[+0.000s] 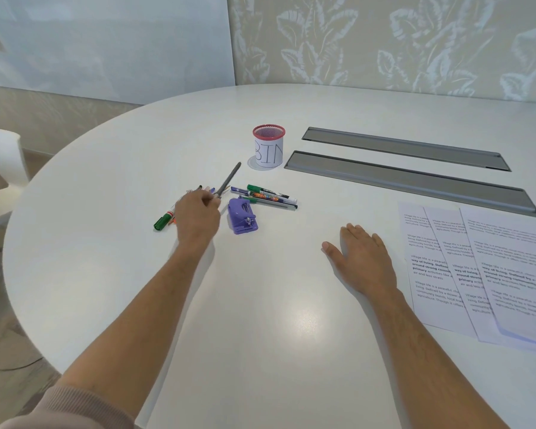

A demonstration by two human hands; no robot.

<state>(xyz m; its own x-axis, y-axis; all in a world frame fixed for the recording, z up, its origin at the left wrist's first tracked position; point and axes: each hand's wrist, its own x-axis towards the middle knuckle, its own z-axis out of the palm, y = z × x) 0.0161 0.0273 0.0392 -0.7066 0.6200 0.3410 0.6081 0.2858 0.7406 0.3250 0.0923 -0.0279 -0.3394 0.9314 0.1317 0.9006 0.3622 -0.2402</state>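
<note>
My left hand (pixel 197 213) pinches a grey pencil (pixel 229 180) by its lower end, and the pencil slants up and to the right above the white table (pixel 106 243). Under and left of that hand lie a green marker (pixel 164 219) and other pens, partly hidden. A purple hole punch (pixel 242 215) sits just right of the hand. Behind it lies a small heap of markers and pens (pixel 268 196). A red-rimmed mesh cup (pixel 269 147) wrapped in paper marked "BIN" stands upright further back. My right hand (pixel 361 258) rests flat on the table, fingers straight.
Three printed paper sheets (pixel 483 267) overlap at the right edge. Two long grey cable slots (pixel 409 181) are set into the tabletop behind them. A white chair (pixel 3 159) stands off the table's left side. A patterned wall runs along the back.
</note>
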